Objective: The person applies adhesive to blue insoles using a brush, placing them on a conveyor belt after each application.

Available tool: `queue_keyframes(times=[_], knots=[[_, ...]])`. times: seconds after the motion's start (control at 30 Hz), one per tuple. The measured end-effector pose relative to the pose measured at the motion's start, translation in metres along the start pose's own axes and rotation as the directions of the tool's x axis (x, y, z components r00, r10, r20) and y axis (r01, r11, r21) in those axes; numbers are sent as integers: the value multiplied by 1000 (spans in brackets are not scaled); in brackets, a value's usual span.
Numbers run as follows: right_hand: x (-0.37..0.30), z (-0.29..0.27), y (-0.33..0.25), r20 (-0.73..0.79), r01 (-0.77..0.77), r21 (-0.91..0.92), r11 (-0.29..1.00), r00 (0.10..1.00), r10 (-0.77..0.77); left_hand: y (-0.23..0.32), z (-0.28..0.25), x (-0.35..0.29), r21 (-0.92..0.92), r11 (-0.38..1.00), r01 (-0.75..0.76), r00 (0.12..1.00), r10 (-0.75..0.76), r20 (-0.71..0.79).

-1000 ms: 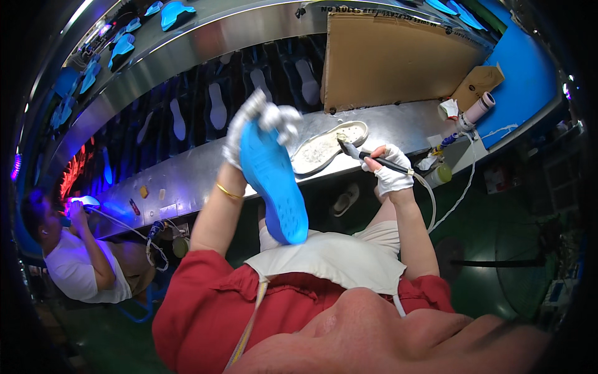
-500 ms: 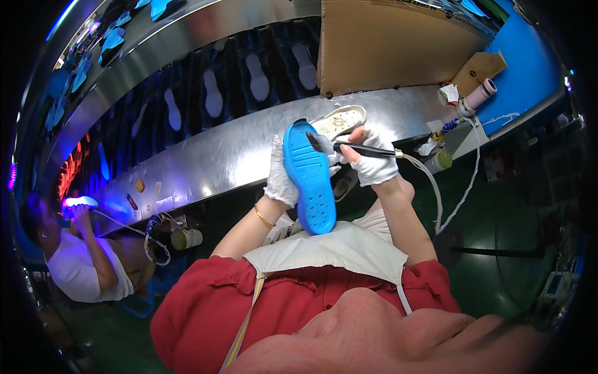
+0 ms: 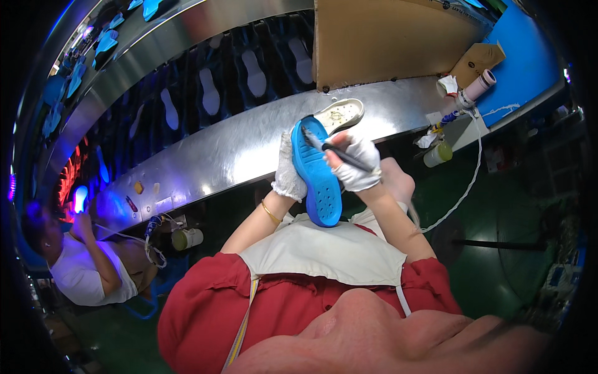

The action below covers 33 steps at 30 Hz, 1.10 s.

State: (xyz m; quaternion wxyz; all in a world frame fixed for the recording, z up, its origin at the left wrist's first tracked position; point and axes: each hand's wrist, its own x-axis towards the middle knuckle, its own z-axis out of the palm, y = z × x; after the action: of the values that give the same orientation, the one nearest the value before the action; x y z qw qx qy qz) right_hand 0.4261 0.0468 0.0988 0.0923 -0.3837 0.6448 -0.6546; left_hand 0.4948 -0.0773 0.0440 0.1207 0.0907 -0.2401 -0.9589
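Note:
A blue shoe sole (image 3: 325, 187) with a raised rim, ridges and small holes stands tilted above my lap, its far end over the bench edge. My left hand (image 3: 288, 173), in a white fingerless-type glove, is closed along the sole's left side. In my right hand (image 3: 360, 163), gloved with bare fingertips, is a black-handled brush (image 3: 344, 156). Its pale bristles touch or nearly touch the inner face near the sole's far end. A white tube runs from the brush's handle end. Just behind the sole, a cream-white sole (image 3: 341, 116) lies on the bench, partly covered.
The curved metal bench (image 3: 230, 165) borders a dark conveyor carrying several soles (image 3: 254, 73). A cardboard sheet (image 3: 392, 43) stands at the back. At right are a pink cylinder (image 3: 479, 85) and a lidded pot (image 3: 438, 154). A co-worker (image 3: 93, 262) sits at left, holding a lit sole.
My right hand has drawn slightly left and nearer, and the brush handle now slants toward me. The sole has shifted a little to the right and tilted.

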Motion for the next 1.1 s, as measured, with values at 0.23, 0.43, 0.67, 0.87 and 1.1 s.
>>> queue_keyframes(times=[0.23,0.43,0.67,0.87,1.1], knots=[[-17,-8,-5,104,-122,176,977,989,104,20,5,-4,-86,995,49,997,-44,58],[-33,3,-10,174,95,-153,984,982,-68,26,8,-7,48,996,76,995,-73,-64],[-41,-35,-7,13,-171,10,985,985,170,5,16,-49,125,952,281,946,-297,134],[-41,-23,-5,135,-220,212,952,972,195,-2,8,-27,263,926,270,963,-264,-59],[-24,-11,-10,83,98,-70,993,992,-92,7,3,16,-30,998,59,987,-54,154]])
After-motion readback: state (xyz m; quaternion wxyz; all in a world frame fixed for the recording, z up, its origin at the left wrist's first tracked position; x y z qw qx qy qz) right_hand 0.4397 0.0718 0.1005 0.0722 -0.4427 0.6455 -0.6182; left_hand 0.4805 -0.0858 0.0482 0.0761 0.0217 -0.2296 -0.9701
